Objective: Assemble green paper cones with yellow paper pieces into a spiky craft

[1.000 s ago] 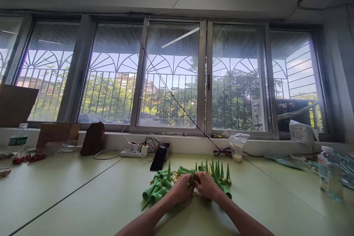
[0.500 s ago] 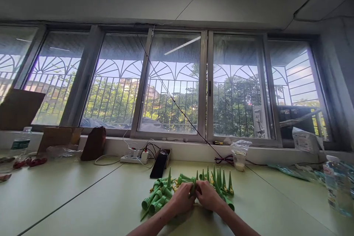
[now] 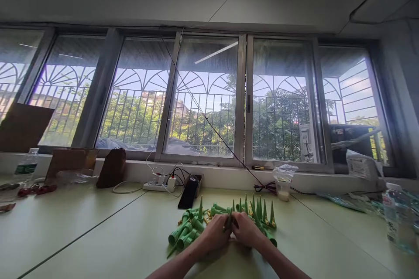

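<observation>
My left hand (image 3: 216,234) is closed around a green plastic spike (image 3: 228,221), and a bit of it shows between the two hands. My right hand (image 3: 246,229) is pressed up against the left one with its fingers curled in; whether they grip the same spike or a small part is hidden. To the left lies a pile of green cone-ended spikes (image 3: 183,232) with small yellow pieces among them. Behind and right of my hands, several green spikes (image 3: 272,216) stand points up, with yellow parts at their bases.
A black phone (image 3: 187,194) lies behind the pile, beside a white power strip (image 3: 159,186) with cables. Further right stand a bagged plastic cup (image 3: 283,185) and a clear bottle (image 3: 396,218). On the left are a brown pouch (image 3: 111,168) and another bottle (image 3: 26,166).
The green spike between my hands has turned slightly, and less of it shows. Both hands stay in nearly the same place. The pile and the standing spikes have not moved.
</observation>
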Available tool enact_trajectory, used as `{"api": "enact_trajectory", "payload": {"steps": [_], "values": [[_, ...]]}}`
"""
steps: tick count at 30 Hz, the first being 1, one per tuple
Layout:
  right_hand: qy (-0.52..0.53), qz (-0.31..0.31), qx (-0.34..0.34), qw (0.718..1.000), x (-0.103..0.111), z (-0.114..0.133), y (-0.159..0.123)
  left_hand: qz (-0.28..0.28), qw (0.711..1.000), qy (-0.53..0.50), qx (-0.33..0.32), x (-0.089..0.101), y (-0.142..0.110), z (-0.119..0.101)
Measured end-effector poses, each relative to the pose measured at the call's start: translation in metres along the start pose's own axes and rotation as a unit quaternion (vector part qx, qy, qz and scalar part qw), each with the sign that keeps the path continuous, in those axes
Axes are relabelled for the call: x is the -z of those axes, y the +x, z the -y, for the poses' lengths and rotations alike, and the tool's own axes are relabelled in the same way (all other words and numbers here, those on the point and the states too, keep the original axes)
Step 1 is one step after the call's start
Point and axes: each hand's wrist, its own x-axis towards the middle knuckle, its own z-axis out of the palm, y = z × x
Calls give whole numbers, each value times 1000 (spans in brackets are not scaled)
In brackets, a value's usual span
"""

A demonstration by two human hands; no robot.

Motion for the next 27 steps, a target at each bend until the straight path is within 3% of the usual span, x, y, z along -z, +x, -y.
{"api": "enact_trajectory", "payload": {"steps": [27], "values": [[-14,-6,-7,1000,2,3,-2,-5,1000,-8,-5,0,0,-1]]}}
